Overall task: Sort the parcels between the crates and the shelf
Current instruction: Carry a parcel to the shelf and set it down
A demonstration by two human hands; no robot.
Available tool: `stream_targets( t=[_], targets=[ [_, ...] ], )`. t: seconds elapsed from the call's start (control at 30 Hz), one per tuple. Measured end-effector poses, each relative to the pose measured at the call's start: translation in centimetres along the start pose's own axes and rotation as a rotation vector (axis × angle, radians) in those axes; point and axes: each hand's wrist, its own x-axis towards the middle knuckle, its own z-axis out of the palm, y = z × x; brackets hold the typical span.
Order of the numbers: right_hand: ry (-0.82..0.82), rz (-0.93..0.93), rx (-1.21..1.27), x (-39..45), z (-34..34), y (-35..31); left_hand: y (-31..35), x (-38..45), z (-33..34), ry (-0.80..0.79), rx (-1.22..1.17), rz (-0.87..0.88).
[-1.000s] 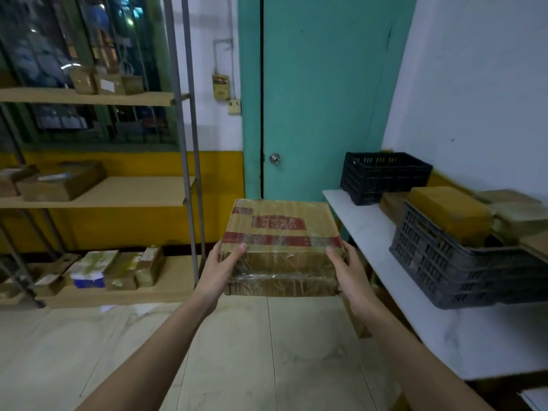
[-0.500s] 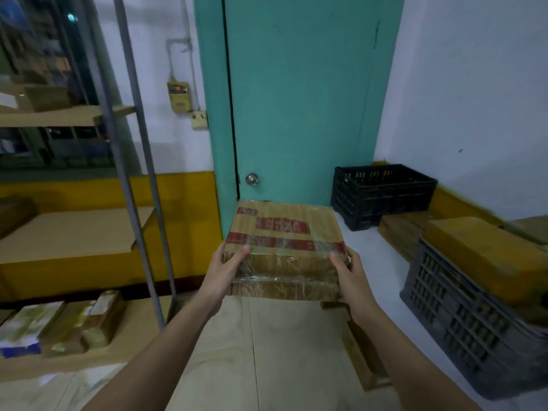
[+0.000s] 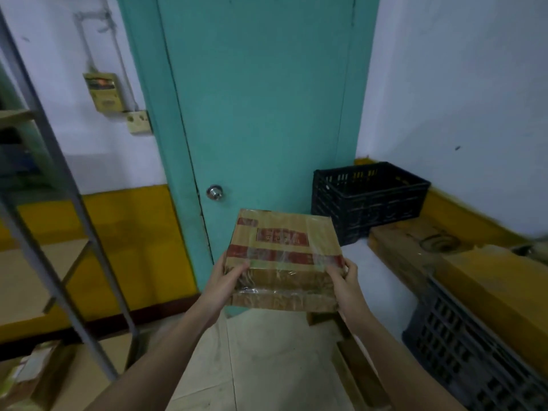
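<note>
I hold a flat brown cardboard parcel (image 3: 284, 250) with red tape bands and clear wrap out in front of me, level, above the floor. My left hand (image 3: 226, 281) grips its near left corner, thumb on top. My right hand (image 3: 345, 281) grips the near right corner the same way. A black crate (image 3: 367, 197) stands on the white table (image 3: 382, 280) just beyond the parcel to the right. A grey crate (image 3: 474, 360) holding a yellow-brown parcel (image 3: 498, 289) sits at the right edge. The metal shelf (image 3: 53, 203) is at the left.
A teal door (image 3: 258, 114) with a round knob is straight ahead. A long brown box (image 3: 415, 247) lies on the table by the yellow wall band. Small parcels (image 3: 32, 372) rest on the shelf's bottom board at lower left. Pale floor tiles lie below my arms.
The view has swung right and closer to the door and table. The shelf slid off to the left, the black crate came nearer. Both hands keep the same hold on the parcel.
</note>
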Motion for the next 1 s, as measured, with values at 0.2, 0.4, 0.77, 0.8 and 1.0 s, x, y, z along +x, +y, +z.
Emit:
stream_targets(
  t=[0.2,0.4,0.77,0.8,1.0],
  targets=[
    [0.117,0.088,-0.03,7.0,-0.6,3.1,-2.0,9.8,2.5,-0.131,0.059,-0.013],
    [0.288,0.187,-0.007,12.9,-1.5,6.1,-5.9,19.9,4.9,-0.35,0.129,-0.065],
    [0.626,0.249,0.003,18.9,-1.1,9.8,-8.3,35.8,11.9,-0.769,0.254,-0.193],
    [0.66,0.261,0.002,18.8,-1.4,10.1,-8.9,36.4,12.9,-0.798,0.264,-0.208],
    [0.826,0.322,-0.012,19.8,-4.0,12.6,-11.7,38.6,19.3,-0.956,0.397,-0.24]
  ],
)
